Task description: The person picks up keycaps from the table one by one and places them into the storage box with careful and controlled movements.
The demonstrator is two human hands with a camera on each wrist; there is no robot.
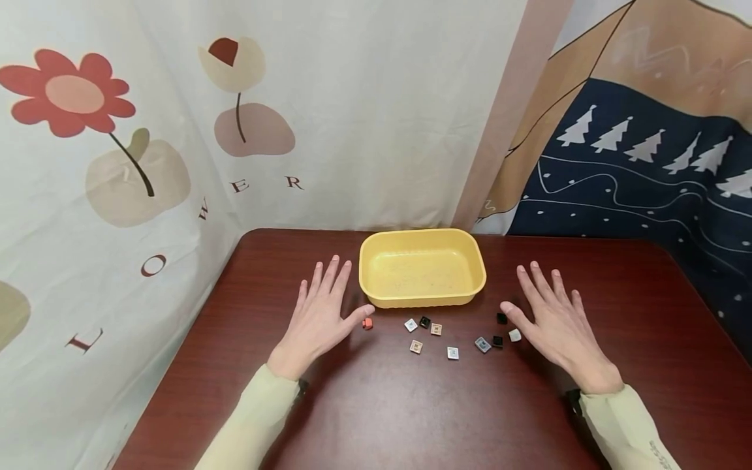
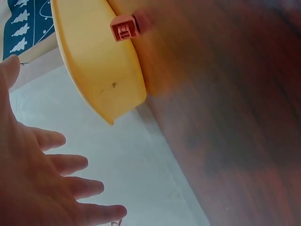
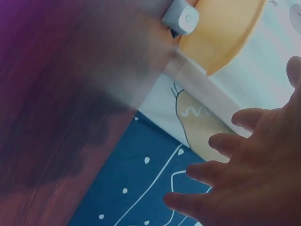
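Observation:
In the head view my left hand (image 1: 317, 320) is held palm down with spread fingers, its thumb tip close to a red keycap (image 1: 367, 324). The left wrist view shows that keycap (image 2: 124, 28) lying on its side, hollow underside visible. My right hand (image 1: 558, 326) is spread likewise, holding nothing, its thumb near a white keycap (image 1: 515, 335) and a black keycap (image 1: 502, 318). Between the hands lie several more keycaps, among them a grey one (image 1: 483, 344), a white one (image 1: 453, 353) and a beige one (image 1: 416, 346). Some show their undersides.
Behind the keycaps a yellow plastic basin (image 1: 423, 302) stands near the back edge of the dark red-brown table (image 1: 399, 418). A pale curtain (image 1: 364, 117) with printed flowers hangs behind it, and a dark blue tree-patterned cloth (image 1: 623, 183) hangs at the right.

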